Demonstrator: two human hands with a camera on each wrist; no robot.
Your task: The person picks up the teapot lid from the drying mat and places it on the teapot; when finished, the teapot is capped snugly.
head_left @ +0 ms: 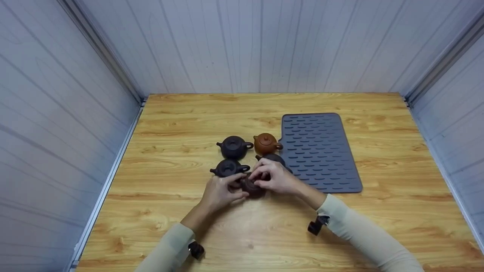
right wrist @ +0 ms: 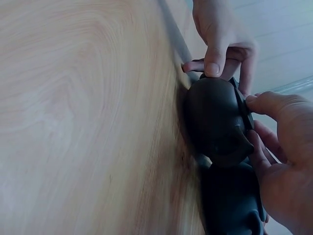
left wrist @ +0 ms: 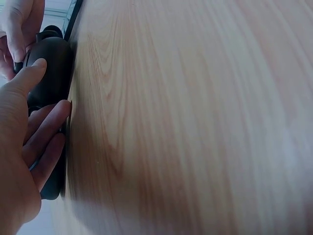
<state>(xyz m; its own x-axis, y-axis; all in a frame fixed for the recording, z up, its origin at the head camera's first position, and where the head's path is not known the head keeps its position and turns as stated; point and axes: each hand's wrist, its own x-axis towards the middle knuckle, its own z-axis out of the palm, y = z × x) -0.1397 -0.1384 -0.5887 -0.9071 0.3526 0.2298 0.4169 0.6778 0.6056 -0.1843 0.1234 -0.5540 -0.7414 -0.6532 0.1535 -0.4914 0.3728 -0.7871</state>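
A small dark brown teapot [head_left: 255, 192] stands on the wooden table between both hands. My left hand [head_left: 220, 192] holds it at its left side, the thumb pressed on the body, as the left wrist view shows. From above, my right hand [head_left: 279, 176] pinches the teapot's lid [right wrist: 242, 104], fingers curled at its top; the knob is hidden by them. In the right wrist view the teapot's handle [right wrist: 235, 151] points toward the right hand's side. Another dark teapot [head_left: 275, 158] is partly covered by the right hand. A black teapot [head_left: 227, 168] sits just beyond the left fingers.
Farther back stand another black teapot [head_left: 233, 148] and an orange-brown teapot [head_left: 266, 144]. A grey ridged mat [head_left: 319, 151] lies to the right, its left edge beside the teapots. Pale panel walls [head_left: 234, 45] enclose the table at the back and sides.
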